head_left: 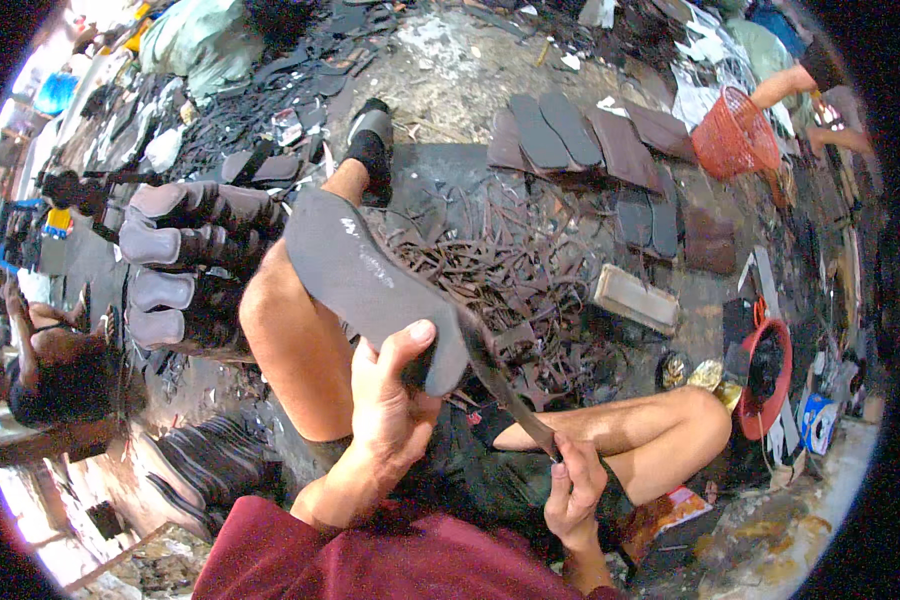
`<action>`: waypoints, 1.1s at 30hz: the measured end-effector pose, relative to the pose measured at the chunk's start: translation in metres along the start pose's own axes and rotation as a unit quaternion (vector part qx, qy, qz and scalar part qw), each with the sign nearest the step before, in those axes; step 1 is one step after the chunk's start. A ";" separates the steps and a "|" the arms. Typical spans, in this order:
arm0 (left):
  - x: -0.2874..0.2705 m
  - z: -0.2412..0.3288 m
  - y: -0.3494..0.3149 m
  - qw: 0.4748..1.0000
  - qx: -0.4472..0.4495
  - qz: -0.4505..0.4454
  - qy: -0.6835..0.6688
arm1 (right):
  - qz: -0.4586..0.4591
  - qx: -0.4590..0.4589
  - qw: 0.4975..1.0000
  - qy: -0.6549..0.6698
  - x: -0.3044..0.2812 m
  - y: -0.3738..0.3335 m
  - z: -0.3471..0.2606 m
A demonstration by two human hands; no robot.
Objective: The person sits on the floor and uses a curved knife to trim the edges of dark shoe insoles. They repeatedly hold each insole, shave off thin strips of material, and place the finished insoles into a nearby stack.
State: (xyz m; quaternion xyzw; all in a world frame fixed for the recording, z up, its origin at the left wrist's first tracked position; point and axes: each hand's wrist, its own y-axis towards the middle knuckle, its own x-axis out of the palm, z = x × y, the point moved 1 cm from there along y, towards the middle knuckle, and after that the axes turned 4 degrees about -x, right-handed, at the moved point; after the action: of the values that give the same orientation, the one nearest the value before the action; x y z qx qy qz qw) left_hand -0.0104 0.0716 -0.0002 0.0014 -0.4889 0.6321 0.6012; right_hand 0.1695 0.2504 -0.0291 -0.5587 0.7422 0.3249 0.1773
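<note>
My left hand [390, 400] grips the heel end of a grey shoe sole [355, 270], thumb on top and fingers underneath. The sole slants up to the left above my bent knee, with pale marks on its face. On the right, my right hand [575, 490] pinches the lower end of a long, narrow, dark strip [500, 380]. This strip curves up to the sole's right edge beside the heel; whether it is still joined there I cannot make out. Beyond the sole lies a tangled heap of dark cut-off strips [510, 260].
Stacks of grey soles [165, 245] stand at the left, with more soles in a row [205, 460] below. Flat dark sheets and soles [560, 135] lie ahead. A pale block [635, 300], red basin [767, 380] and red basket [735, 135], beside another person's arm [785, 85], are right.
</note>
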 end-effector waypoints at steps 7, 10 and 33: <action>-0.033 -0.011 -0.018 0.994 0.051 0.035 0.088 | -0.119 -0.025 0.989 0.079 0.005 0.061 -0.006; -0.022 -0.009 -0.023 0.990 0.045 0.064 0.115 | -0.184 -0.003 0.978 0.096 0.028 0.086 -0.014; -0.033 -0.004 -0.029 0.982 0.060 0.112 0.142 | 0.005 -0.042 0.981 0.188 0.140 0.154 -0.021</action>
State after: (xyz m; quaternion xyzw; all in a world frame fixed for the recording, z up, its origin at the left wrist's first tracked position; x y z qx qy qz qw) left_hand 0.0240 0.0431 -0.0040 -0.1071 -0.3568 0.7177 0.5883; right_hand -0.0178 0.1615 -0.0579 -0.6132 0.7507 0.2457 0.0091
